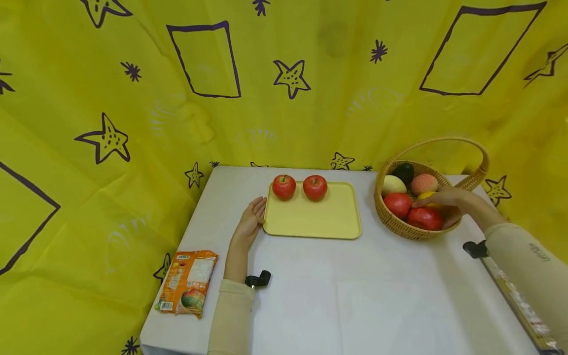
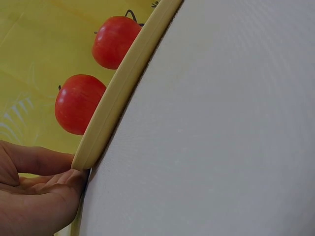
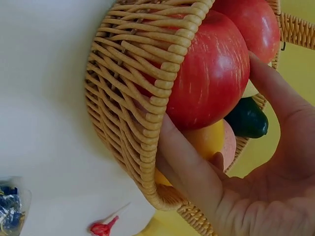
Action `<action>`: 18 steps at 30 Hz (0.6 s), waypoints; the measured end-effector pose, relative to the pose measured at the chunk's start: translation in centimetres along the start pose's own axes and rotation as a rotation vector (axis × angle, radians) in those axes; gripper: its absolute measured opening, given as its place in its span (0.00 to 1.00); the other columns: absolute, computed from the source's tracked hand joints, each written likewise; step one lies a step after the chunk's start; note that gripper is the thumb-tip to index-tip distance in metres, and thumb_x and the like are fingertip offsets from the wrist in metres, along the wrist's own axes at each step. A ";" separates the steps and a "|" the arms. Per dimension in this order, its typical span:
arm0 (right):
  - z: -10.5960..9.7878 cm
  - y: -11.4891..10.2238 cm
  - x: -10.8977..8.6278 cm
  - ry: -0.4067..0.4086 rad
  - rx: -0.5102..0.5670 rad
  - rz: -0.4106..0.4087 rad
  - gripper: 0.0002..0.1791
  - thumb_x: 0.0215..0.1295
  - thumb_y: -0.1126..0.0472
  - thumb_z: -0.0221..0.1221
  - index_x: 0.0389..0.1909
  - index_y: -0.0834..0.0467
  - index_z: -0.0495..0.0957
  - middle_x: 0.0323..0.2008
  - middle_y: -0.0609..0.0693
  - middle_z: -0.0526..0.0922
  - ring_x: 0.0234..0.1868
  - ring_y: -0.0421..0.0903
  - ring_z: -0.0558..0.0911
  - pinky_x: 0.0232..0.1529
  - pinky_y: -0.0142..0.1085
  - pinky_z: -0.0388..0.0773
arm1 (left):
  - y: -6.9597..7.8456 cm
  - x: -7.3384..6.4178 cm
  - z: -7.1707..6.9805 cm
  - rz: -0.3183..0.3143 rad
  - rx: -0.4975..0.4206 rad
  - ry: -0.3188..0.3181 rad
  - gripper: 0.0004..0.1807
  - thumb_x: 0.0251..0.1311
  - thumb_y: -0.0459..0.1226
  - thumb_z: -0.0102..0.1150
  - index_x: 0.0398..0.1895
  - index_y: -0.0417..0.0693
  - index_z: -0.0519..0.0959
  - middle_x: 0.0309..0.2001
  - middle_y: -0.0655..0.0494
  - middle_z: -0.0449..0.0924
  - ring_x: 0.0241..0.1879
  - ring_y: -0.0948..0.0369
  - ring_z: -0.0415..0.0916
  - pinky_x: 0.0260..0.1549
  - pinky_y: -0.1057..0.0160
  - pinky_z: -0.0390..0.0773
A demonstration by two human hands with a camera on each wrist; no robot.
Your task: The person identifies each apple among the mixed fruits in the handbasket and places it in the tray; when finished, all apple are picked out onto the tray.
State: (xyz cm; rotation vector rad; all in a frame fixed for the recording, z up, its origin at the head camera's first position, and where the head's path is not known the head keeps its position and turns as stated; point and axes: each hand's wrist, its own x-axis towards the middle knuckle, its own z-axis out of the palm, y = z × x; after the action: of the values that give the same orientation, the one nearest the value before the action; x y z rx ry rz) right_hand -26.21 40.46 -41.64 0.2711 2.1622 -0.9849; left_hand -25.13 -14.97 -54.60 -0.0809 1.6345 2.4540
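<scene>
Over at the wicker basket (image 1: 401,230), my right hand (image 1: 448,199) reaches in past the rim. Its thumb and fingers grip a red apple (image 3: 209,73) on opposite sides, as the right wrist view shows. Around that apple lie another red apple (image 1: 397,204), a yellow fruit (image 3: 206,140) partly hidden, a pink peach-like fruit (image 1: 424,183), a pale round fruit (image 1: 393,185) and a dark green avocado-like fruit (image 1: 404,173). My left hand (image 1: 250,222) holds the left edge of the yellow tray (image 1: 310,217), thumb at its rim. Two red apples (image 1: 284,187) sit along the tray's far side.
An orange snack packet (image 1: 188,283) lies at the table's left edge. The basket's tall handle (image 1: 481,167) arches over the fruit. A yellow patterned curtain (image 1: 288,118) hangs behind the white table (image 1: 306,291). Beneath the right sleeve, a long object (image 1: 516,301) is partly hidden.
</scene>
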 end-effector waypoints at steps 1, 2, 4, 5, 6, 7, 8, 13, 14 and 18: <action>0.0 -0.1 0.0 0.004 0.000 -0.002 0.60 0.68 0.41 0.64 0.72 0.79 0.38 0.58 0.73 0.61 0.45 0.57 0.82 0.43 0.50 0.90 | 0.1 0.0 0.0 0.000 -0.002 0.003 0.52 0.46 0.07 0.31 0.82 0.33 0.46 0.82 0.38 0.49 0.82 0.49 0.45 0.81 0.56 0.47; 0.0 -0.2 0.1 -0.007 0.000 0.003 0.60 0.67 0.41 0.64 0.72 0.78 0.39 0.58 0.72 0.61 0.46 0.56 0.81 0.44 0.50 0.89 | 0.1 0.0 0.0 0.000 -0.004 0.007 0.52 0.46 0.07 0.31 0.82 0.34 0.47 0.82 0.39 0.49 0.82 0.49 0.46 0.81 0.57 0.47; -0.1 -0.3 0.2 -0.025 0.002 0.011 0.59 0.67 0.40 0.65 0.72 0.78 0.41 0.58 0.71 0.62 0.47 0.56 0.81 0.46 0.49 0.89 | 0.1 0.0 -0.1 0.000 -0.003 0.009 0.53 0.45 0.07 0.31 0.82 0.34 0.47 0.82 0.39 0.49 0.82 0.49 0.46 0.80 0.57 0.47; -0.1 -0.2 0.4 -0.027 0.008 0.031 0.56 0.66 0.40 0.65 0.68 0.78 0.46 0.58 0.70 0.64 0.48 0.56 0.81 0.46 0.48 0.89 | 0.1 0.1 -0.1 -0.001 -0.002 0.007 0.53 0.45 0.07 0.31 0.82 0.34 0.47 0.82 0.39 0.49 0.82 0.49 0.46 0.80 0.57 0.48; -0.2 -0.2 0.4 -0.038 0.016 0.043 0.56 0.66 0.40 0.65 0.69 0.77 0.45 0.58 0.70 0.64 0.48 0.56 0.81 0.47 0.48 0.89 | 0.1 0.1 -0.1 -0.005 -0.003 0.006 0.53 0.46 0.07 0.31 0.82 0.35 0.47 0.82 0.39 0.49 0.82 0.50 0.46 0.80 0.57 0.48; -0.3 -0.2 0.4 -0.056 0.020 0.049 0.56 0.67 0.40 0.65 0.69 0.77 0.45 0.59 0.71 0.63 0.48 0.56 0.81 0.49 0.48 0.88 | 0.0 0.1 -0.1 -0.008 -0.002 0.006 0.53 0.46 0.07 0.31 0.82 0.35 0.47 0.82 0.39 0.50 0.82 0.50 0.46 0.80 0.57 0.48; -0.4 -0.1 0.4 -0.072 0.020 0.052 0.56 0.68 0.40 0.64 0.70 0.77 0.43 0.60 0.71 0.63 0.49 0.56 0.81 0.49 0.48 0.88 | 0.0 0.1 -0.1 -0.009 0.000 0.004 0.53 0.46 0.07 0.31 0.82 0.35 0.47 0.82 0.39 0.49 0.82 0.50 0.46 0.80 0.57 0.48; -0.8 -0.2 -0.2 -0.086 0.022 0.021 0.56 0.69 0.42 0.63 0.71 0.76 0.39 0.58 0.73 0.62 0.44 0.54 0.84 0.48 0.49 0.89 | -0.1 0.0 -0.1 -0.012 -0.010 0.020 0.53 0.46 0.07 0.31 0.82 0.36 0.48 0.82 0.40 0.51 0.82 0.50 0.47 0.80 0.57 0.49; -0.9 -0.2 -0.3 -0.082 0.022 0.017 0.55 0.69 0.42 0.63 0.69 0.77 0.41 0.57 0.71 0.64 0.43 0.53 0.84 0.48 0.48 0.89 | -0.1 -0.1 0.0 -0.011 -0.008 0.022 0.53 0.46 0.07 0.31 0.82 0.36 0.48 0.82 0.40 0.51 0.82 0.50 0.47 0.80 0.56 0.49; -1.3 0.3 -0.7 -0.071 0.026 0.006 0.50 0.69 0.42 0.63 0.65 0.78 0.48 0.49 0.64 0.74 0.40 0.51 0.86 0.48 0.46 0.89 | 0.1 -0.2 0.1 -0.014 0.004 0.023 0.52 0.46 0.07 0.31 0.82 0.36 0.49 0.82 0.40 0.51 0.82 0.50 0.47 0.80 0.56 0.49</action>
State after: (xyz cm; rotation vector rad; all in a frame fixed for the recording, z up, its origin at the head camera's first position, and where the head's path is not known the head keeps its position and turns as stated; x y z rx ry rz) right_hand -26.27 41.61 -40.75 0.2514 2.0846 -1.0052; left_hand -24.98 -14.94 -54.46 -0.1205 1.6421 2.4488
